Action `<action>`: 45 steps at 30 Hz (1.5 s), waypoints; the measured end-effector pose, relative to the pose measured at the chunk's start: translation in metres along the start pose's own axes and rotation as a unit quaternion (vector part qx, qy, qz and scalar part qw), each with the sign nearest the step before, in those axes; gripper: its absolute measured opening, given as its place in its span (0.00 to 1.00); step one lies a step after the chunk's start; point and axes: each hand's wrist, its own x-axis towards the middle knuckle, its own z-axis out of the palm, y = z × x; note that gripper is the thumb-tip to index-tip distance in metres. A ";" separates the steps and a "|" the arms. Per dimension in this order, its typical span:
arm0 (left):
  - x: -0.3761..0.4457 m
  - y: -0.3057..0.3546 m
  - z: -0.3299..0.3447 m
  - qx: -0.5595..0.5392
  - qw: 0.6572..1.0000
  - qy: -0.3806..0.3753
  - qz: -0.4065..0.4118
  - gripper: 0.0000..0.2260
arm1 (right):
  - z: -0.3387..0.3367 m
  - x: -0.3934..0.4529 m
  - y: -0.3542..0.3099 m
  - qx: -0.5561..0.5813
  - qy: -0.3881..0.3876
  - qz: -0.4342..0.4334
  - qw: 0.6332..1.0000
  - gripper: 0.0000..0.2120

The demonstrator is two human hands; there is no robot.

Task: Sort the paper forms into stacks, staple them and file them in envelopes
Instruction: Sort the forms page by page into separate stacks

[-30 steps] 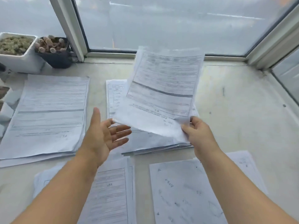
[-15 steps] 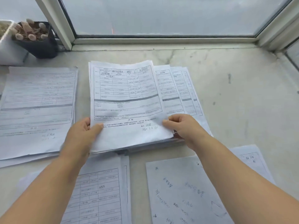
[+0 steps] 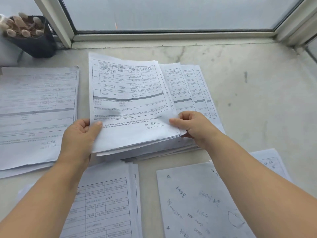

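Both hands are gripping the middle stack by its near corners: left hand and right hand equally close. Its long side is running away toward the window.

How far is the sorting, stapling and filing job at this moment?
Sorting is partly done: piles lie at the left pile and near piles. In hand: left hand and right hand grip the middle stack. No stapler or envelopes are visible; both steps remain.
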 end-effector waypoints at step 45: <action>-0.060 0.007 0.079 0.440 0.846 -0.229 0.198 0.30 | -0.071 -0.056 -0.009 0.299 0.202 0.038 0.932 0.09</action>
